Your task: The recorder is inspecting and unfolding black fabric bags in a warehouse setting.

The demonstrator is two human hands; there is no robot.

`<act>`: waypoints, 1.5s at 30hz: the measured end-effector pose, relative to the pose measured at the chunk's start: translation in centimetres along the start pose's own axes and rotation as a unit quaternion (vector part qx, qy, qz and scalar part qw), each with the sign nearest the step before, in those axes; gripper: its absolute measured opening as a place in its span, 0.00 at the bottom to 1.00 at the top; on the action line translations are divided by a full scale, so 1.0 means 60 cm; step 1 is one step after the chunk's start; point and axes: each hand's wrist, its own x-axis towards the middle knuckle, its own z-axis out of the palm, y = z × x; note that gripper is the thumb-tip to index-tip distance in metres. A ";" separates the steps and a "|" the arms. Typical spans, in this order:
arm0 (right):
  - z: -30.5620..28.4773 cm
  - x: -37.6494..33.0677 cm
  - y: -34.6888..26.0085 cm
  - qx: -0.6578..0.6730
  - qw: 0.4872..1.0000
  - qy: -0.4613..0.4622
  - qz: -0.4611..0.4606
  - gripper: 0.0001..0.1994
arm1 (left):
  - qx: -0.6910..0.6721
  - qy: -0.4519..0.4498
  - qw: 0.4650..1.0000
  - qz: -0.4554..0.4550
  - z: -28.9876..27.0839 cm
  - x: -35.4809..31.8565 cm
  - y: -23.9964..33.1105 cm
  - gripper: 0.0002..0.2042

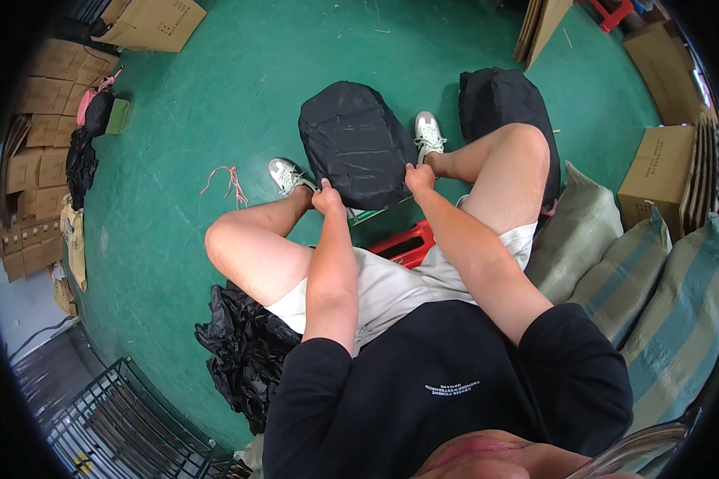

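While both hands are pinching the near edge of the black bag (357, 144), it's lying flat on the green floor (216, 120) btwn the two sneakers, just ahead of the red stool (403, 243) the person is sitting on. Left hand (326, 195) is closed tight on the near-left corner, right hand (418, 177) closed on the near-right corner; fingers curled under, so can't tell how much fabric each has.

Risks, as I'm judging it: the covering looks slick and shiny, so a thin pinch could be slipping out if pulled hard. Uneven pull w/ one hand could be skewing or creasing it. It could also be catching on the left sneaker (286, 176) or right sneaker (428, 132), both just beside its edges.

Long axis is running away from the person, tilting slightly up-left; rounded end is pointing away, the held straight edge facing the person. A second black bag (499, 100) is lying beyond the right knee.
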 end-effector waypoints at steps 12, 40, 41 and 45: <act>0.007 -0.012 0.033 0.003 0.999 0.030 0.030 0.18 | 0.128 0.048 0.989 0.053 -0.029 -0.093 -0.060 0.23; -0.024 0.011 0.040 -0.149 0.954 -0.259 0.005 0.17 | 0.168 -0.094 0.974 -0.120 -0.055 -0.136 -0.101 0.07; -0.050 0.048 0.027 -0.185 0.931 -0.314 -0.024 0.13 | 0.167 -0.101 0.973 -0.119 -0.046 -0.144 -0.097 0.07; -0.096 0.051 -0.090 -0.132 0.939 -0.155 -0.278 0.11 | 0.176 -0.121 0.958 -0.193 -0.109 -0.083 -0.126 0.05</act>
